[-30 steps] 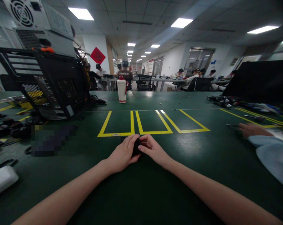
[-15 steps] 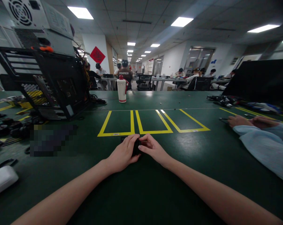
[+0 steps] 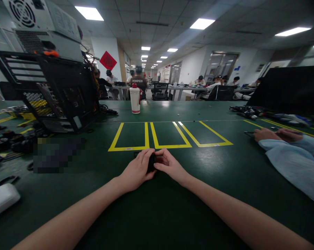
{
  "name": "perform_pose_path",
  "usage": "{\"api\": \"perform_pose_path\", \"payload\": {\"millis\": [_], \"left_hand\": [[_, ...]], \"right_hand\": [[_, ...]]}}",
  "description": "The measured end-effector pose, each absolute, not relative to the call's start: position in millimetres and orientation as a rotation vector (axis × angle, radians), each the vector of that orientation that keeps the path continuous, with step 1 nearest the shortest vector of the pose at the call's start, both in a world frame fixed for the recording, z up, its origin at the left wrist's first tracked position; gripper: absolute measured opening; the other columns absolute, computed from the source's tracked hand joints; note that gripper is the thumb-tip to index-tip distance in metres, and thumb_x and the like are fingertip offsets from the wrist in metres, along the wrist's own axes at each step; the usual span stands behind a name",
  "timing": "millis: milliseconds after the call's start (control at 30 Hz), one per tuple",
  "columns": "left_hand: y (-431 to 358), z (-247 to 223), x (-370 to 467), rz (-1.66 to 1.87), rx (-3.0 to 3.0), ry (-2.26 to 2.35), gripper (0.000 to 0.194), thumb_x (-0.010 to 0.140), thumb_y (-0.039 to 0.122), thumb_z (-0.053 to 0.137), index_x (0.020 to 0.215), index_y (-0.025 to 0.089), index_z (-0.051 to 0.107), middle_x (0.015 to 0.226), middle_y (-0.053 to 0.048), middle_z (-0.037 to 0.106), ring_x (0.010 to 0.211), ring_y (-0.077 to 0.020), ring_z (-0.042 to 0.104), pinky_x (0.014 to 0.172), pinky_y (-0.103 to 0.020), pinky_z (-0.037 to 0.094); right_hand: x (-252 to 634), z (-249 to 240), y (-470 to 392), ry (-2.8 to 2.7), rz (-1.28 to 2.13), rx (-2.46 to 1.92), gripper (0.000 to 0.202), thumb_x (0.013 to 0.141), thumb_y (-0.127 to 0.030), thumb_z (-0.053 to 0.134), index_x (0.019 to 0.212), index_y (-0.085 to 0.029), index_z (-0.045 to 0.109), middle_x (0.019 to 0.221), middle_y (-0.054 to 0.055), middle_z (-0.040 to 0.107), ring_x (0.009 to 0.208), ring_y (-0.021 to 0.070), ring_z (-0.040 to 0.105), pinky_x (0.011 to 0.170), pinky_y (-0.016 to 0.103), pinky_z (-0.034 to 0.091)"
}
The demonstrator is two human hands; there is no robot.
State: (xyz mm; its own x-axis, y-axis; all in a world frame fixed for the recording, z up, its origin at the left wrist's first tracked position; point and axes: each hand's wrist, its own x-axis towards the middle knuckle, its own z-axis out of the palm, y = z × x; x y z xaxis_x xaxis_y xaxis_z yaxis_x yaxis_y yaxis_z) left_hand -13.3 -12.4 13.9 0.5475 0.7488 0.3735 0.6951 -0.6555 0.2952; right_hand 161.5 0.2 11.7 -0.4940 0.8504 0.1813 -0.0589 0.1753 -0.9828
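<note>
A small black object (image 3: 151, 164) is held between two bare hands over the green desk (image 3: 157, 215). The left hand (image 3: 138, 171) lies on top, fingers curled round it. The right hand (image 3: 172, 168) pinches its right edge, fingers bent. Just past them are yellow tape shapes (image 3: 170, 146). Farther back, a black metal computer case (image 3: 61, 71) has dark parts inside. A white bottle with a red lid (image 3: 135, 100) stands beyond; I can't see inside it.

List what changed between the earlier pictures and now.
At the right, the co-worker's near hand has shifted left, and their other hand now shows plainly to its right. The left hand and right hand stay on the black object; the white bottle stands where it stood.
</note>
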Motion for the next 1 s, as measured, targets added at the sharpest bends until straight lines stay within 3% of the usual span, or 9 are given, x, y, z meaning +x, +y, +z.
{"api": "perform_pose_path", "payload": {"millis": [133, 333, 633, 1000], "left_hand": [[-12.3, 13.6, -12.8, 0.742, 2.661, 1.248, 0.065, 0.077, 0.029, 0.053, 0.126, 0.024, 0.012, 0.127, -0.011, 0.034, 0.112, -0.0261, 0.043, 0.086, -0.046, 0.042], [-11.5, 12.7, -12.4, 0.736, 2.648, 1.269, 0.065, 0.077, 0.030, 0.053, 0.127, 0.023, 0.013, 0.127, -0.010, 0.034, 0.111, -0.0252, 0.043, 0.088, -0.044, 0.041], [-12.6, 13.6, -10.0, 0.726, 2.678, 1.292, 0.063, 0.076, 0.026, 0.053, 0.126, 0.018, 0.016, 0.125, -0.012, 0.034, 0.113, -0.0262, 0.041, 0.090, -0.041, 0.041], [-13.0, 13.2, -12.5, 0.714, 2.643, 1.275, 0.065, 0.077, 0.029, 0.053, 0.127, 0.025, 0.011, 0.128, -0.011, 0.033, 0.113, -0.0262, 0.042, 0.087, -0.045, 0.042]], "right_hand": [[160.2, 10.4, 1.5, -1.627, 1.426, -0.785, 0.020, 0.076, -0.027, 0.054, 0.093, -0.022, 0.047, 0.098, 0.001, 0.053, 0.095, 0.0166, 0.054, 0.084, 0.037, 0.045], [161.2, 11.9, 3.5, -1.636, 1.412, -0.861, 0.027, 0.075, -0.027, 0.055, 0.100, -0.022, 0.048, 0.104, 0.003, 0.052, 0.099, 0.0178, 0.052, 0.087, 0.038, 0.043], [159.2, 6.7, 2.2, -1.614, 1.413, -0.753, 0.025, 0.070, -0.022, 0.060, 0.091, -0.022, 0.047, 0.095, 0.000, 0.053, 0.094, 0.0167, 0.054, 0.086, 0.036, 0.043], [161.9, 11.0, 2.6, -1.679, 1.408, -0.847, 0.029, 0.073, -0.026, 0.057, 0.101, -0.022, 0.048, 0.105, 0.003, 0.052, 0.102, 0.0180, 0.050, 0.090, 0.039, 0.041]]}}
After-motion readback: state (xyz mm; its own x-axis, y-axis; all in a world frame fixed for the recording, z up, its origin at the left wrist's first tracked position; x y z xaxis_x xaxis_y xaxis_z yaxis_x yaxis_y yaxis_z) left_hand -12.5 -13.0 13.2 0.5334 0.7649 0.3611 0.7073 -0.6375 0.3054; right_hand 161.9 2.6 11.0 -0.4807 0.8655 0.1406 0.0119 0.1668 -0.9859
